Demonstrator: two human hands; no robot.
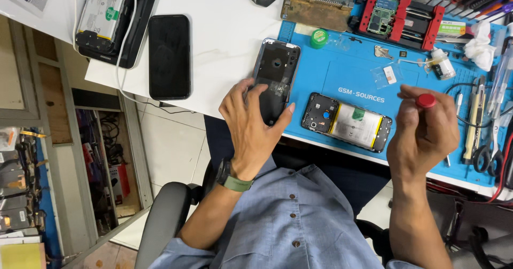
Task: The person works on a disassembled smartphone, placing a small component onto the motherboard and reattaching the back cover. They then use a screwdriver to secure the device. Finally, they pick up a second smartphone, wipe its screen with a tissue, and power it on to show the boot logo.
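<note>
At the near edge of the white table [224,28], the left hand [251,122] lies flat, fingers spread, on 1 black phone back cover [278,68] straddling the border of the blue mat [352,79]. The right hand [425,132], above the mat's open middle, pinches 1 red-capped tool [426,100]. Between both hands lies 1 opened phone [346,121]; 1 dark phone [169,56] sits well left.

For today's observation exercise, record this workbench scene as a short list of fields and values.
Left hand: rests on a dark phone back cover at the blue mat's edge
Right hand: pinches a tool with a red round cap
Between hands: opened phone lying flat, battery showing
Surface: blue work mat on a white table
Further left: black phone, screen dark
</note>
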